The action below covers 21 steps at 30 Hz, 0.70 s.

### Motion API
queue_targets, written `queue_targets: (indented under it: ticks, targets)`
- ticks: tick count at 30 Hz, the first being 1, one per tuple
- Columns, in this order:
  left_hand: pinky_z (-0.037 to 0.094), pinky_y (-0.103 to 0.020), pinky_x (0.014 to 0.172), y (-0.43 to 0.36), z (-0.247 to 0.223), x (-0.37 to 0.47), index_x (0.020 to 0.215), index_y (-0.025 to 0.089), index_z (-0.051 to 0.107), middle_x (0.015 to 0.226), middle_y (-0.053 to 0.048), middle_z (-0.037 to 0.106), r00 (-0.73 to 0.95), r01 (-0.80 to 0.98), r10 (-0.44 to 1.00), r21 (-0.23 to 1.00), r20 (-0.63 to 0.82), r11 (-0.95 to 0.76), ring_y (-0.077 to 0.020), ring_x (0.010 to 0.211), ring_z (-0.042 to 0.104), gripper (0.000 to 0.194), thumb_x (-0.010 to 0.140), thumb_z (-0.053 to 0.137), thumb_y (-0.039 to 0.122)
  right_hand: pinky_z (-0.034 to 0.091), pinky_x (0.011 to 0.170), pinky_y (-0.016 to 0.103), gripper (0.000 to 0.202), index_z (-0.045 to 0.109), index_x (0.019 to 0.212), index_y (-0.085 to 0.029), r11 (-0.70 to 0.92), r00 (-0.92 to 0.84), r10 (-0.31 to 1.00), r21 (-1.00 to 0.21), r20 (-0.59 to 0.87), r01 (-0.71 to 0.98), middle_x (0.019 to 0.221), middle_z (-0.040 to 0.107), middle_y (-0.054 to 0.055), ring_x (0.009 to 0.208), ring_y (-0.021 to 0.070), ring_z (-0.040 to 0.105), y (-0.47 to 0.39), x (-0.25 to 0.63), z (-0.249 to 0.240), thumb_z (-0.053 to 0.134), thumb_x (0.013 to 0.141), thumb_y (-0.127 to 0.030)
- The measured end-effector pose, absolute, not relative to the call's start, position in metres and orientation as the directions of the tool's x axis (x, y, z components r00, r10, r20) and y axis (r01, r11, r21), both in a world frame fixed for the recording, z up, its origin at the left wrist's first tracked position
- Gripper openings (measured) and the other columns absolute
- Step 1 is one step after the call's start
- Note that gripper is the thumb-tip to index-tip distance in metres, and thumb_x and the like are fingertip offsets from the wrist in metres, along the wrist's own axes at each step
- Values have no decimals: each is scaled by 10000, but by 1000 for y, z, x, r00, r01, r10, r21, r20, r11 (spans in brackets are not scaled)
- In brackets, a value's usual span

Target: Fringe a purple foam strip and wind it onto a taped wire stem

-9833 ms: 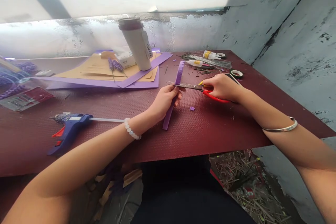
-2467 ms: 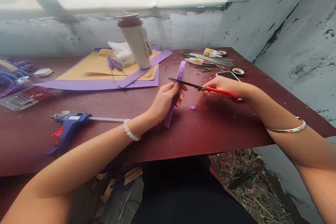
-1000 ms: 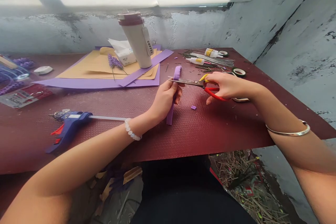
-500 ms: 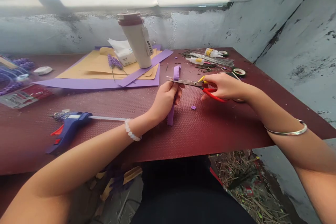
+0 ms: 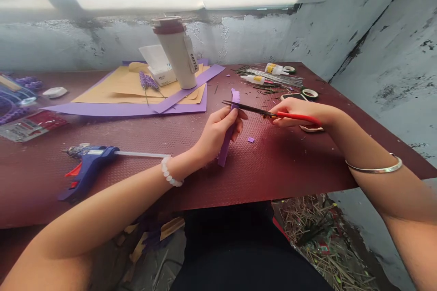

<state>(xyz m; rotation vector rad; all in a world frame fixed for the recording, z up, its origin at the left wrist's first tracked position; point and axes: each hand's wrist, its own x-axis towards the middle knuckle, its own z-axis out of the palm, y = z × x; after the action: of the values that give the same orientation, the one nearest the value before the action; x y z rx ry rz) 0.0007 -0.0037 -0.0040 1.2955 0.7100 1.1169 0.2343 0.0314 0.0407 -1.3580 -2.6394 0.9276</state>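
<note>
My left hand [image 5: 223, 125] pinches a narrow purple paper strip [image 5: 225, 150] between thumb and fingers. The strip's far end is fringed and curls upward above the thumb, while its plain end hangs down toward me. In my right hand [image 5: 297, 111] is a pair of scissors [image 5: 252, 108] with red and yellow handles. Their dark blades lie across the strip just beyond my left thumb, and I cannot tell whether they are parted. A small purple scrap [image 5: 251, 140] lies on the table to the right of the strip.
A blue glue gun [image 5: 90, 168] with its glue stick lies at left. Behind stand a coffee cup [image 5: 175, 54] and a tissue pack [image 5: 162, 75] on brown and purple sheets. Glue bottles [image 5: 275, 68], wires [image 5: 290, 79], tape [image 5: 310, 94] and a phone [image 5: 312, 129] are at right.
The scissors have turned so the red handle now lies on top, along my right hand. My left hand and the strip have shifted slightly right.
</note>
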Motion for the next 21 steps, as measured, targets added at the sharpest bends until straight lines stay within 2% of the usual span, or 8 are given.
queue_targets:
  ticks: [5,15,18,21]
  targets:
    - [362,-176,428,-3,-5,0,763,144,628,543,27,532,345,-235,923,968,169,-89,-56,432,459,252,950,468,201,235,549,282,211,368,609,-211,452,-613,765,-512,-199,730,599,304,-46,567,100,284,33,238,37,505,733,-314]
    - [353,-177,430,-3,-4,1,727,150,618,535,30,526,338,-217,927,972,159,-88,-55,422,448,272,956,479,200,222,518,283,243,313,577,-217,416,-584,775,-502,-240,758,559,280,-51,527,95,272,31,234,40,497,712,-301]
    - [355,-178,428,-3,-4,1,732,151,620,529,29,527,337,-212,927,973,162,-93,-57,421,451,276,959,469,192,224,511,279,317,305,575,-218,410,-587,771,-513,-248,754,543,287,-55,511,90,275,32,235,39,521,757,-363]
    - [354,-178,424,-2,-5,1,755,150,629,528,31,530,327,-205,931,974,164,-99,-56,415,451,270,965,463,189,248,516,276,408,372,585,-212,391,-583,771,-533,-256,750,548,340,-52,517,93,317,32,235,37,561,796,-506]
